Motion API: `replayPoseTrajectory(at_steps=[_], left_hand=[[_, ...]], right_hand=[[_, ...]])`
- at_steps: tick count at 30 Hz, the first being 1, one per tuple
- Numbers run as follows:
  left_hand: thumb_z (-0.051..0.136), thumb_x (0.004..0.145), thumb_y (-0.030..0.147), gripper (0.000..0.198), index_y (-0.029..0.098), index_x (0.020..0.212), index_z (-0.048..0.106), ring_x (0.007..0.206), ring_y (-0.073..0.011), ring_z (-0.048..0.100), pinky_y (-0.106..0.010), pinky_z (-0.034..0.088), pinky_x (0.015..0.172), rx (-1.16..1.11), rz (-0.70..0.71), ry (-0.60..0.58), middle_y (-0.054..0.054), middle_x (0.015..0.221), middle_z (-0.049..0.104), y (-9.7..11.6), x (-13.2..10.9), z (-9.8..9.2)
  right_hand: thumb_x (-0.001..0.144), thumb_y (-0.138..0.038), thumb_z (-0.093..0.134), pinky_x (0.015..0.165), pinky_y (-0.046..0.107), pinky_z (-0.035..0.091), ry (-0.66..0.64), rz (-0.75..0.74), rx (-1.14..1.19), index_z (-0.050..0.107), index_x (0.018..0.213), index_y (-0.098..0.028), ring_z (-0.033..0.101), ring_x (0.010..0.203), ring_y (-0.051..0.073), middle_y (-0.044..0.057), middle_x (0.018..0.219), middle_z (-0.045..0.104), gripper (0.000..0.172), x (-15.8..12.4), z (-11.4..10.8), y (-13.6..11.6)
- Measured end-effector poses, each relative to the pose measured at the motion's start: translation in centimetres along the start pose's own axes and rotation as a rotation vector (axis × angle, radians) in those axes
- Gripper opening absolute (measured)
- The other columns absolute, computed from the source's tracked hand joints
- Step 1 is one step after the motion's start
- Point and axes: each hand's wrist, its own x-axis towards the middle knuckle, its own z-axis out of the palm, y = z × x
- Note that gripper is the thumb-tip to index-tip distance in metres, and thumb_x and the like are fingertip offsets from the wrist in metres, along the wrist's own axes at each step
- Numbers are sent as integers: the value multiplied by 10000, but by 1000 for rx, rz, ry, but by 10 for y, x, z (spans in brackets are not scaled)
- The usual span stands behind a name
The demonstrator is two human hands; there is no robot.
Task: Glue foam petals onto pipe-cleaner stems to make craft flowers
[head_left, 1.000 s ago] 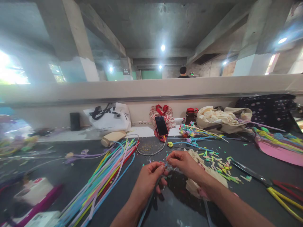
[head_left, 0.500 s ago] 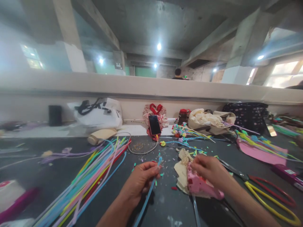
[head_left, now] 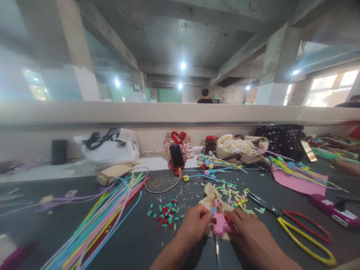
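A pink glue gun [head_left: 221, 224] lies on a crumpled beige cloth [head_left: 206, 200], with a clear glue stick [head_left: 217, 249] out of its back end. My right hand [head_left: 250, 228] is closed over the gun's right side, its fingertips partly hidden. My left hand [head_left: 195, 222] pinches a light-blue pipe cleaner [head_left: 214, 210], its tip close to the gun's front part. The rest of that stem is hidden behind my hand and arm. Red and green cut bits [head_left: 167, 213] are scattered left of the cloth, yellow and pale ones [head_left: 233, 195] right of it.
Long coloured pipe cleaners [head_left: 104, 221] are bundled at left. Scissors [head_left: 277, 212] with red and yellow handles lie at right. Behind are finished flower stems [head_left: 208, 161], a cabled phone [head_left: 177, 155], a white bag [head_left: 112, 146] and a purple box [head_left: 332, 210]. Another person's hand [head_left: 347, 167] shows far right.
My left hand has brought the blue pipe cleaner rightward to the glue gun. My right hand has come lower against the gun. More of the scattered bits now show, as the view has shifted.
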Motion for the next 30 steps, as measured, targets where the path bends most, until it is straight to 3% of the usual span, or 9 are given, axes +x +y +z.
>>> replayPoseTrajectory(at_steps=[3,6,10,14,18,22,25,28,30], left_hand=[[561,615,345,198,154,566,552,482,-101,433,-201,289,470,16,-1,42,42,501,523,-6,3,4],[563,606,362,206,158,573,556,476,-101,434,-199,284,463,24,-8,66,41,499,525,-10,2,2],[567,601,400,249,154,567,552,461,-98,427,-199,277,453,22,-11,82,36,494,525,-12,3,3],[588,583,410,266,145,571,560,463,-98,432,-201,280,452,4,-7,76,31,509,540,-13,6,3],[597,577,402,263,144,551,557,448,-95,432,-202,284,448,-19,-2,80,24,500,542,-15,7,3],[615,559,409,274,143,530,560,427,-93,427,-205,290,443,-50,2,85,23,475,532,-15,6,5],[621,554,414,284,134,532,575,422,-96,426,-211,301,443,-84,7,101,20,457,529,-12,5,1],[641,555,384,263,125,598,624,531,-110,487,-207,350,520,-124,49,180,5,545,581,-3,5,-13],[651,554,379,258,128,610,632,539,-95,481,-191,349,526,-145,61,239,14,562,586,5,4,-26]], right_hand=[[706,-141,470,738,334,404,-7,-24,61,537,1082,-253,560,868,236,84,993,600,399,-2,-5,5],[720,-198,481,792,319,404,18,-38,289,531,1107,-250,541,932,218,77,1049,588,393,-3,-16,20],[726,-299,528,727,313,442,23,68,778,562,1084,-219,570,859,221,59,956,631,368,-3,-32,47],[706,-339,590,706,290,460,76,276,1284,600,1026,-189,593,846,216,55,950,650,354,0,-36,67],[620,-266,691,573,249,492,261,496,1650,625,950,-182,621,616,162,33,764,678,347,10,-31,83],[575,-232,721,554,253,500,474,500,1769,628,880,-181,594,554,153,7,657,654,322,16,-26,89],[579,-212,703,536,241,481,390,464,1821,621,863,-169,572,543,143,13,649,636,299,15,-24,79],[621,-232,637,478,206,425,212,300,1957,625,870,-156,515,502,108,23,654,614,260,17,-27,57],[648,-248,593,486,210,411,174,226,2018,630,853,-160,498,504,105,34,663,613,227,21,-32,39]])
